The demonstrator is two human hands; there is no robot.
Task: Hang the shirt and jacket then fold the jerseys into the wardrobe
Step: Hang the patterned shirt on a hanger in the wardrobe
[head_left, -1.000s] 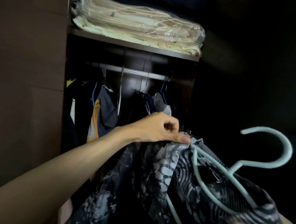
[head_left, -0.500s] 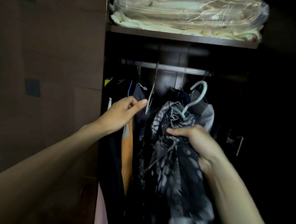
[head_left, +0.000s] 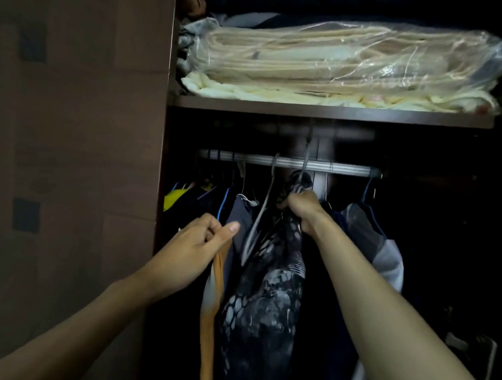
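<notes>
A dark shirt (head_left: 269,296) with a pale grey pattern hangs down in the middle of the open wardrobe. Its pale hanger hook (head_left: 306,158) reaches up over the metal rail (head_left: 345,168). My right hand (head_left: 304,209) is shut on the shirt's collar just under the hook. My left hand (head_left: 199,245) is to the left, fingers curled, thumb out, pressed against an orange and grey garment (head_left: 211,310) and holding it aside. An empty pale hanger (head_left: 258,219) swings between my two hands.
Several dark garments hang on the rail, with a yellow one (head_left: 174,195) at far left and a grey one (head_left: 387,254) at right. A shelf (head_left: 322,110) above holds plastic-wrapped cream bedding (head_left: 339,66). A brown wardrobe panel (head_left: 70,149) stands to the left.
My right hand has lifted the shirt from chest height up to the rail, and the hook now sits at the rail. My left hand let go of the collar and moved to the orange garment.
</notes>
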